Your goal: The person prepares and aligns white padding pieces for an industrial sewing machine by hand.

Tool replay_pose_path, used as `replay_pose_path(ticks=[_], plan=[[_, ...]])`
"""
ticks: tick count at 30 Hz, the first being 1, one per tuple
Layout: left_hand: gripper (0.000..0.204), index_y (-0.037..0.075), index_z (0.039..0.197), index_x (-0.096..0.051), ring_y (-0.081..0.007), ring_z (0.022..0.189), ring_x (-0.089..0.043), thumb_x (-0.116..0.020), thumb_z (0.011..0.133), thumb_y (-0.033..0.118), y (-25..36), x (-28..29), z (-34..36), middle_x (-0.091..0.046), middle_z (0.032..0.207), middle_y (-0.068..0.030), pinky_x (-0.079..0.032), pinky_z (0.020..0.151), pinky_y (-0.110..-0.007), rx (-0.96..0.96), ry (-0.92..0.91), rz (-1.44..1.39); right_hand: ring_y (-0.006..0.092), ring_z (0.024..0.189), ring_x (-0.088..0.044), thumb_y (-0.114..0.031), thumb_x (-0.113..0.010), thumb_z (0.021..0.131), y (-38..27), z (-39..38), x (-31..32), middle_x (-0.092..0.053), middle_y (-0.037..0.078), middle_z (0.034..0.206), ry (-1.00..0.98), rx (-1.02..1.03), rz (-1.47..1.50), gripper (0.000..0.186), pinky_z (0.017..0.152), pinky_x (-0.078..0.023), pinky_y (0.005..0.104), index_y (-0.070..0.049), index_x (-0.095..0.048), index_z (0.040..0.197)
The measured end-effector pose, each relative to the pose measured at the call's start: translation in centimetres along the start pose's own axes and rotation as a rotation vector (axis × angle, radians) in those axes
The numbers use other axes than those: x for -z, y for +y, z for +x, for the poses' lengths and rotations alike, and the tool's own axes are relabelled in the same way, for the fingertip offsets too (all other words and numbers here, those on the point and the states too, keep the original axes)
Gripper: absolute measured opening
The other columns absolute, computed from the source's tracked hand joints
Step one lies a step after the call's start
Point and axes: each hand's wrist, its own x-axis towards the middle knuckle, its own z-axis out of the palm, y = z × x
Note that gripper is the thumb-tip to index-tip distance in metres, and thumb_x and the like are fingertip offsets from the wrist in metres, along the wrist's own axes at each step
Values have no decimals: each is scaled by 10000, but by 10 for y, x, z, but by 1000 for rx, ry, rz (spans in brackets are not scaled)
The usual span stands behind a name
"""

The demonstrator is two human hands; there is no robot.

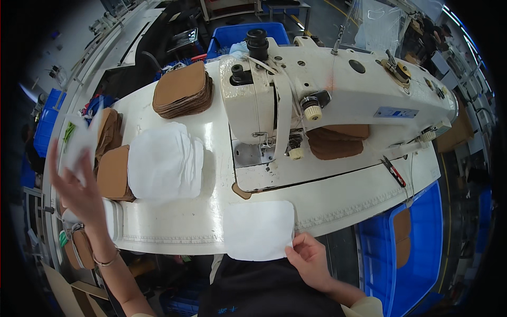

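Pinching the lower right corner of a white rounded fabric piece [259, 230], the right hand [309, 259] keeps it flat at the near edge of the white sewing table [174, 224], fingertips closed on the cloth and part of the piece overhanging toward the person's lap. That overhang is a weak point, as I judge it: a grip at one corner alone could let the piece pivot or slide off the edge, or drag skewed if it is pulled toward the machine.

The left hand [79, 182] is raised off to the side, fingers spread and mostly open, with something pale and blurred [79, 138] at the fingertips; I cannot tell whether it grips it. Blur like this suggests quick motion, and a sweep so close to the stack of tan pieces [112, 171] and the stack of white pieces [166, 161] could knock the loose layers askew.

Farther out stands the white sewing machine [327, 90], with a tan piece [241, 191] peeking from under its bed edge and more tan pieces [338, 141] beneath its arm. Another tan stack [182, 90] sits behind, and a blue bin [414, 248] lies to the right below the table; anything slipping off that side would likely drop in with the tan pieces there
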Motion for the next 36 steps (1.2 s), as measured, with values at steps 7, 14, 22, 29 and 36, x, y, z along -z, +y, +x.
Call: replay_pose_path(ticks=[7,14,22,29,36], plan=[[412,1,1266,-518,-270,1084,-600,-537,858,-58,33,-15,-85,-624,1157,-166,-445,939,-351,188,-814,-147,60,886,-541,58,-543,893,-3,1,-6,-530,60,1050,-42,17,14,73,733,-431,203,12,-489,913],[259,10,1043,-660,-272,904,-593,-642,786,-14,102,7,-80,-610,1062,-119,-469,821,-359,219,-721,-272,85,923,-560,35,-559,899,1,6,-9,-529,79,1103,-47,-9,71,67,780,-464,219,39,-530,959],[320,-23,999,-623,-226,730,-621,-739,702,3,170,-8,-122,-612,928,-102,-526,576,-302,62,-874,-603,145,1016,-587,11,-534,918,-4,9,-17,-503,132,1275,-131,71,24,147,888,-491,260,68,-573,1048],[319,-17,959,-627,-209,676,-620,-713,654,-53,173,-12,-126,-623,869,-80,-520,545,-288,99,-846,-615,150,995,-608,18,-565,890,2,9,-8,-495,161,1303,-133,84,-64,178,849,-523,262,68,-585,1059],[272,18,899,-658,-213,678,-642,-708,646,-68,175,-13,-122,-646,840,-77,-521,554,-288,175,-868,-644,152,988,-599,66,-553,874,-3,11,-12,-512,150,1266,-127,119,-115,162,826,-515,256,75,-575,1035]])
